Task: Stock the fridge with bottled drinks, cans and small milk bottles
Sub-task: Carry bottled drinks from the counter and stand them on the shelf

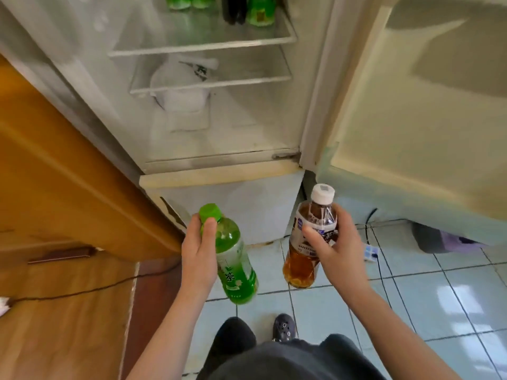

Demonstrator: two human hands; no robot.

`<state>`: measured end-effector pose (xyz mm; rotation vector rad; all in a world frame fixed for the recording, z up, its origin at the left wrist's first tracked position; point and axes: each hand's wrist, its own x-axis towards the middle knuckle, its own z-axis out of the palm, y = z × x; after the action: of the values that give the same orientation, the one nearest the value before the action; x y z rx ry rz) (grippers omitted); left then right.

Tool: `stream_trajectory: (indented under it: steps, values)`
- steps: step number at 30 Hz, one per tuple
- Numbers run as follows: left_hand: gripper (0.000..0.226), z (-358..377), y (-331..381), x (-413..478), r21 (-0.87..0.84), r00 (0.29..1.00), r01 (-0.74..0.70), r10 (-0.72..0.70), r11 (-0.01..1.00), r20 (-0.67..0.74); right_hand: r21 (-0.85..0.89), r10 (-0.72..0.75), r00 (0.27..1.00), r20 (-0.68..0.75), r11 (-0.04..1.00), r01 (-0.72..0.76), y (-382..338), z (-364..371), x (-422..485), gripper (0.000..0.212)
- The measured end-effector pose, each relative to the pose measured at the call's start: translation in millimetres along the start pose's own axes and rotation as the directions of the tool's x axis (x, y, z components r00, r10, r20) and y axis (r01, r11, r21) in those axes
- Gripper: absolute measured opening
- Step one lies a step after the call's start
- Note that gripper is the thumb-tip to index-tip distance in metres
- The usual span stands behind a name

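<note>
My left hand (199,253) grips a green tea bottle (236,267) with a green cap near its neck, held upright in front of the open fridge (227,160). A brown tea bottle (304,267) with a white cap and white label is held in my right hand (333,250). Both bottles hang above the tiled floor, below the fridge's opening. On the upper fridge shelf (203,48) stand green bottles (259,10) and a dark bottle (233,10), cut off by the top edge. A white plastic bag (181,86) lies on the lower shelf.
The fridge door (411,119) stands open to the right. A wooden cabinet (68,174) flanks the fridge on the left. A power strip (371,252) and cables lie on the tiled floor at right, and a cable crosses the wooden floor at left. My shoe (284,326) is below.
</note>
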<state>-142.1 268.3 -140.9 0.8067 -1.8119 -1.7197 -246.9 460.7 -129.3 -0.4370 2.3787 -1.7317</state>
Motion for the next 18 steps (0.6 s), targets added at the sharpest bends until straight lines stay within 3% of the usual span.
stream_trajectory:
  steps: [4,10,15,18]
  values:
    - [0.020,-15,1,37,-0.009,0.998,-0.038,0.037,0.999,-0.059,0.007,-0.038,0.999,0.038,0.999,0.038,-13,33,47,0.059]
    - [0.025,-27,18,121,-0.063,0.998,-0.051,0.054,0.997,0.036,0.045,-0.125,0.992,-0.003,0.991,0.125,-43,78,108,0.045]
    - [0.024,-25,61,207,-0.101,0.967,-0.196,0.210,0.975,0.147,0.051,-0.264,0.959,-0.102,0.961,0.270,-84,103,166,0.038]
    - [0.025,-26,102,253,-0.126,0.934,-0.293,0.312,0.948,0.172,0.048,-0.369,0.918,-0.148,0.924,0.379,-112,114,205,0.046]
